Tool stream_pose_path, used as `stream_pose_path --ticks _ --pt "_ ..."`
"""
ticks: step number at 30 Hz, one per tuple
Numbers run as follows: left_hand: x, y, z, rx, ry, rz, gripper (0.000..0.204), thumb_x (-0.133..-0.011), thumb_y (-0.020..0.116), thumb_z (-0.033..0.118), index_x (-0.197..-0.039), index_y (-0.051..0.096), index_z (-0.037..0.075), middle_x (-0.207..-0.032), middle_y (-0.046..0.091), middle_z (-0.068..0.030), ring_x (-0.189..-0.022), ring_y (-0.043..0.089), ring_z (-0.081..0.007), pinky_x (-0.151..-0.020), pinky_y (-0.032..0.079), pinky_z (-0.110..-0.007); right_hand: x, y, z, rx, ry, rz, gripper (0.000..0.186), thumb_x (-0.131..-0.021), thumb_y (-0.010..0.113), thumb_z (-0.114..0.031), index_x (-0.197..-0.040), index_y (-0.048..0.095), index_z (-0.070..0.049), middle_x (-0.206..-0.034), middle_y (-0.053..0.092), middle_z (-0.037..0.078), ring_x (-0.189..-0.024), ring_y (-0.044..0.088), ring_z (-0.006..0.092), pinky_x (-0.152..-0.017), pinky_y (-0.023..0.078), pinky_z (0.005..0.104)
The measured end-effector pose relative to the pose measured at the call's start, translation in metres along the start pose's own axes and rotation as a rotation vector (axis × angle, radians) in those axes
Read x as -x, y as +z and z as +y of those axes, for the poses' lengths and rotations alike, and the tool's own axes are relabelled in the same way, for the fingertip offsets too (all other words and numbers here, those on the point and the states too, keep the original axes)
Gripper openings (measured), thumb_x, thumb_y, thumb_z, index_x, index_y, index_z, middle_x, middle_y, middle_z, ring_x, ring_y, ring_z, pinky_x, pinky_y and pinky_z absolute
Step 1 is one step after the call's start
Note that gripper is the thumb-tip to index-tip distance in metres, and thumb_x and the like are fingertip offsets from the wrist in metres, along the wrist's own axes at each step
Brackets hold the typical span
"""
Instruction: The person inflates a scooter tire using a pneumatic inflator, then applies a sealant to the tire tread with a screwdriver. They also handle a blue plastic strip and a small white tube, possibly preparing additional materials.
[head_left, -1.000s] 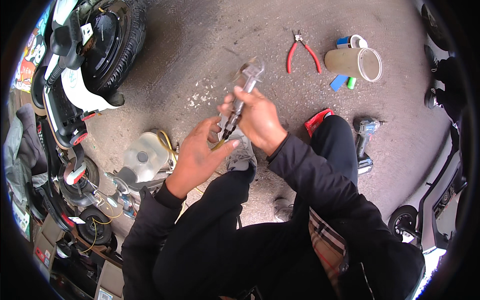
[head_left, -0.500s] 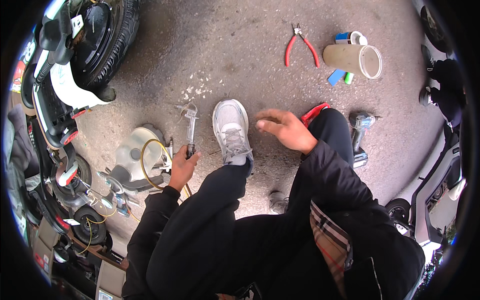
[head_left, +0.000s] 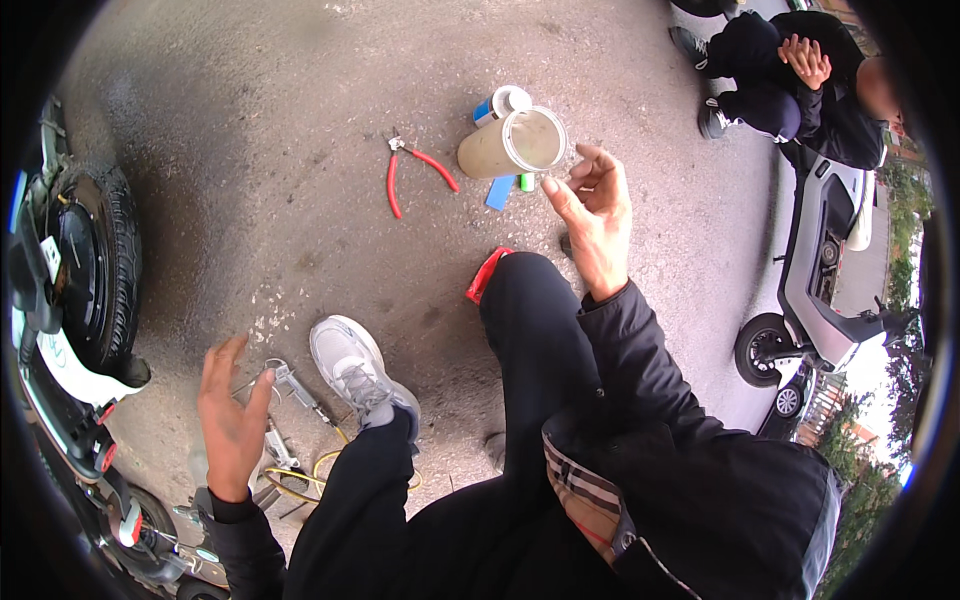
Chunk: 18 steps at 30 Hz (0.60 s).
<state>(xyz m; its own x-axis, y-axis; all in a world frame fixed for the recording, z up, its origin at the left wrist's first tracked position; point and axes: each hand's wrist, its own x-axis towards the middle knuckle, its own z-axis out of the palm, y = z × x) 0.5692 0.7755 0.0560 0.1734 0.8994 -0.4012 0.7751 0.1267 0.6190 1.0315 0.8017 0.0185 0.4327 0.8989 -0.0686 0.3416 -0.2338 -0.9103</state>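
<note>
We hold our right hand open, thumb and fingers curved as if to match a wide rim, just beside the cloudy plastic jar with a round mouth at far centre; we cannot tell whether they touch. Our left hand, open and visibly gripping nothing, is near the slim silver-grey tool at near left. Red-handled metal pliers lie splayed, perhaps sprung, on rough grey ground.

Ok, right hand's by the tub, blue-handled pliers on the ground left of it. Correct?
The pliers have red handles, not blue, per the head view. Rest holds: right hand by the tub, pliers on the ground left of it.
</note>
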Motion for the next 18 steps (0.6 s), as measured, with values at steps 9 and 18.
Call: stream_pose_path --ticks 9,18 --pt "-0.01 0.006 0.018 0.041 0.048 -0.118 0.051 -0.092 0.074 0.004 -0.14 0.06 -0.005 -0.138 0.061 -0.0252 -0.129 0.062 -0.0415 -0.111 0.047 -0.044 -0.072 0.023 -0.016 0.5 -0.348 -0.232 0.095 -0.069 0.09 -0.028 -0.153 0.052 -0.003 -0.143 0.058 0.023 -0.133 0.057 0.0403 -0.112 0.049 0.0483" --pt "-0.015 0.008 0.025 0.057 0.018 -0.134 0.054 -0.092 0.074 0.003 -0.144 0.057 -0.005 -0.134 0.063 -0.0246 -0.127 0.065 -0.0377 -0.109 0.05 -0.042 -0.147 0.084 -0.022 0.554 -0.417 -0.274 0.104 -0.072 0.091 -0.03 -0.16 0.043 -0.002 -0.149 0.052 0.03 -0.138 0.053 0.0473 -0.118 0.045 0.0486"
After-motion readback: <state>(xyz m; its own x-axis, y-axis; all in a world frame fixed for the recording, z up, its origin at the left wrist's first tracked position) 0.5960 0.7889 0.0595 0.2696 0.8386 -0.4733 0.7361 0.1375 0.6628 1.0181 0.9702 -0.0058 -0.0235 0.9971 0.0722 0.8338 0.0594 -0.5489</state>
